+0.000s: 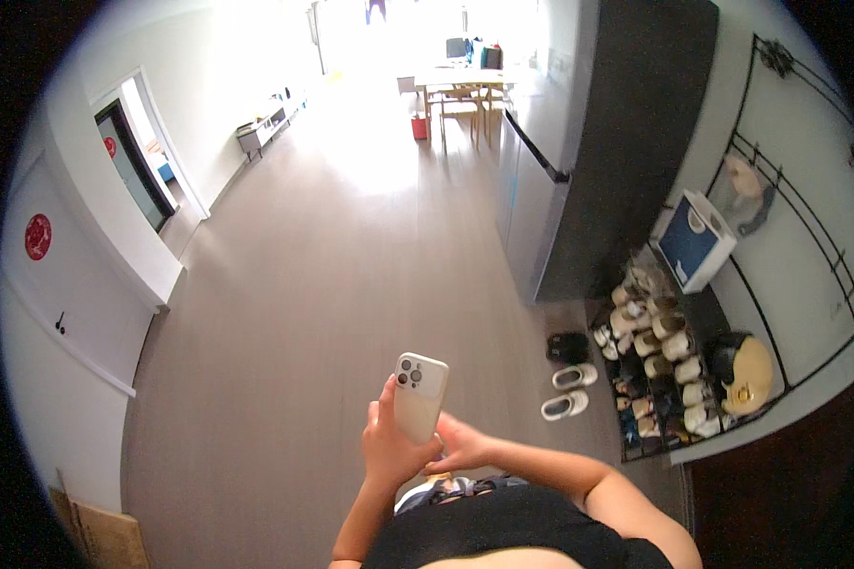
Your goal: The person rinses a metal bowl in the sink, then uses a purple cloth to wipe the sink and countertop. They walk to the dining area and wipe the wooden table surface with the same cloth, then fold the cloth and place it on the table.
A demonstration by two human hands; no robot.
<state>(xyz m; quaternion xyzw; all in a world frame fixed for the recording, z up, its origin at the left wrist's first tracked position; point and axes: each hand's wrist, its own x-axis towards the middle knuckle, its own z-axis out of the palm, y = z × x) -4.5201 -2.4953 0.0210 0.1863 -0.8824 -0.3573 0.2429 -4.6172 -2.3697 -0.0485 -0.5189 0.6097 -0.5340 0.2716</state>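
Observation:
A smartphone point(421, 405) in a pale case is held upright in front of my body, its back and camera lenses towards me. My left hand point(393, 441) grips it, with fingers along the left edge and the thumb across the lower end. My right hand point(466, 442) comes in from the right at the phone's lower right edge. Its fingertips are hidden behind the phone, so whether it grips the phone is not visible. The phone's screen faces away from view.
On the right, a shoe rack point(658, 370) holds many shoes, with white shoes point(569, 391) on the floor beside it. A tall dark cabinet point(633, 142) and a refrigerator point(530, 185) stand beyond. A door point(78, 284) is at left; a table point(462, 77) with chairs stands far ahead.

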